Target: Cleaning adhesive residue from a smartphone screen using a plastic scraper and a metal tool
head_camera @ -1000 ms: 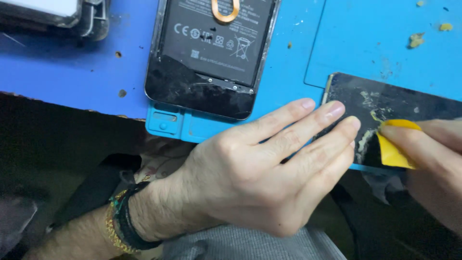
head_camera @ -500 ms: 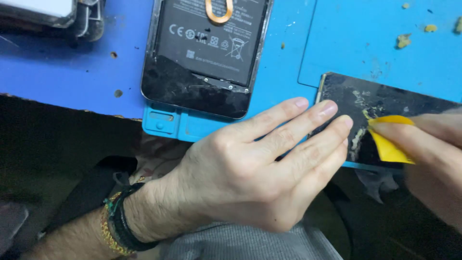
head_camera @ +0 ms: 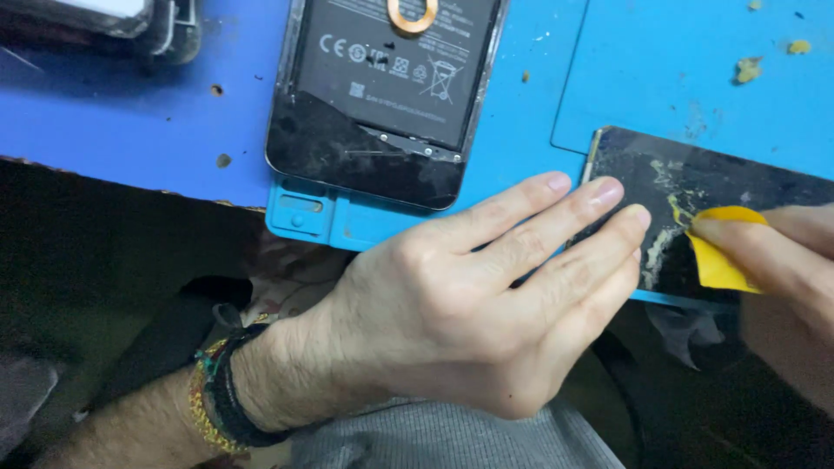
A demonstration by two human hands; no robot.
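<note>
Hands both work on the dark back panel (head_camera: pixel 721 195) lying at the near right edge of the blue tabletop (head_camera: pixel 113 122); left hand (head_camera: pixel 486 304) lies flat, fingers stretched out and loose, fingertips (head_camera: pixel 608 193) pressing the panel's left end, not clenched on anything; right hand (head_camera: pixel 782 260) pinches a yellow plastic pick (head_camera: pixel 717 256) between thumb and finger, its tip against the panel surface; compared with the frames a second and half a second back, the pick has slid a little lower and leftward along the pale glue residue (head_camera: pixel 658 239), and the view has shifted slightly; left fingers stayed planted in the same spot; reads as scraping in progress, residue still plainly on the panel, so cleaning looks partway; left wrist with braided bracelets (head_camera: pixel 217 404) comes in from lower left, forearm low over the lap; opened phone body (head_camera: pixel 382 87) with its battery showing sits apart, up the light blue mat (head_camera: pixel 695 78), untouched; small yellowish crumbs (head_camera: pixel 747 69) lie scattered on the mat.
</note>
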